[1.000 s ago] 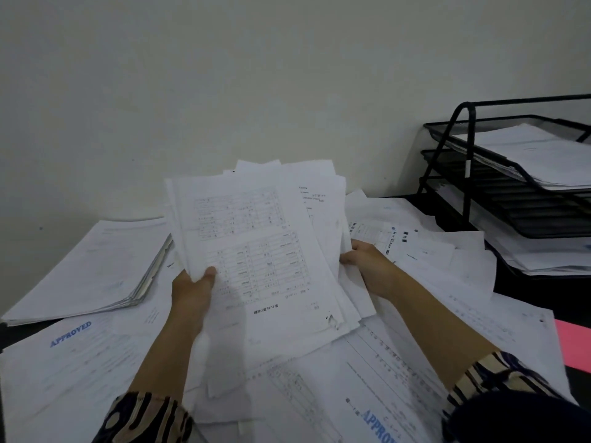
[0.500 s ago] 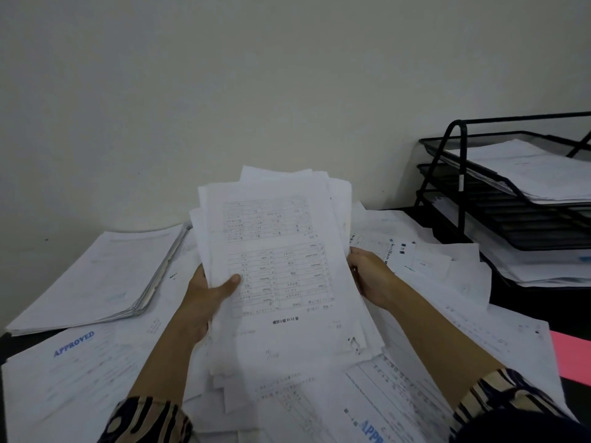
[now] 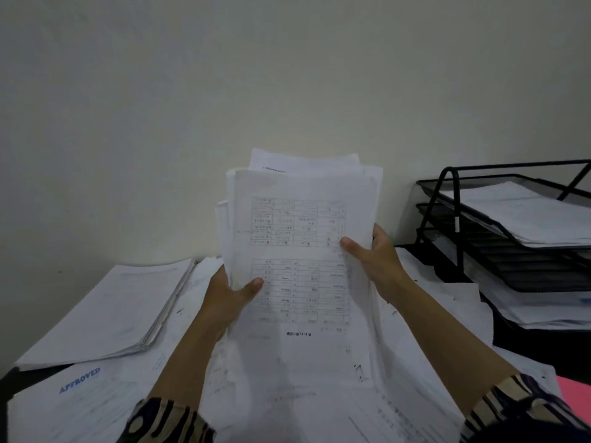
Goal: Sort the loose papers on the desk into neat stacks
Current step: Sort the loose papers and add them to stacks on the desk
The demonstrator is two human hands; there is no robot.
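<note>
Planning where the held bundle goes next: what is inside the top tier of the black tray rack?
The top tier of the black tray rack holds a stack of white sheets lying flat. How many sheets, and what is printed on those underneath, cannot be seen.

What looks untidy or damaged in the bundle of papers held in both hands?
The bundle of papers, held by the left hand and right hand, is uneven: sheets stick out at the top and left edge. The front sheet has dark marks near its lower right corner, and its print is upside down.
</note>
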